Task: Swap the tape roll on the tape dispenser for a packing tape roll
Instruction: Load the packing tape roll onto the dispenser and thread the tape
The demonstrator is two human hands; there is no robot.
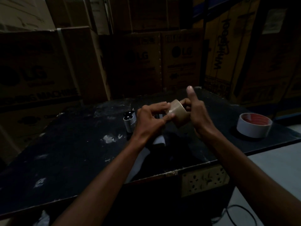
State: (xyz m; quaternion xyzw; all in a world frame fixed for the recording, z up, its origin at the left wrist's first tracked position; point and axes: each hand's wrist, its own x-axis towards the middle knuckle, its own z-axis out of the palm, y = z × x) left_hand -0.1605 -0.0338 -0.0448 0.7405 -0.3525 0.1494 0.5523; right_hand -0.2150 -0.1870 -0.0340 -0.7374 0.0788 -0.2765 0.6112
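A brown packing tape roll [178, 111] is held up above the dark table [65, 152] between both hands. My right hand [197, 115] grips the roll from the right, its fingers curled behind it and its thumb sticking up. My left hand [150, 119] pinches at the roll's near face, where a shiny bit of tape shows. The tape dispenser [129, 120], with its metal roller, lies on the table just left of my left hand, and its handle is partly hidden under my forearm. A white tape roll with a red core [253, 127] lies flat at the table's right end.
Stacked cardboard appliance boxes [146, 62] wall in the table at the back and left. The table's front edge runs close below my forearms. A perforated plate [205, 181] hangs under that edge, and a cable [241, 214] lies on the pale floor at the right.
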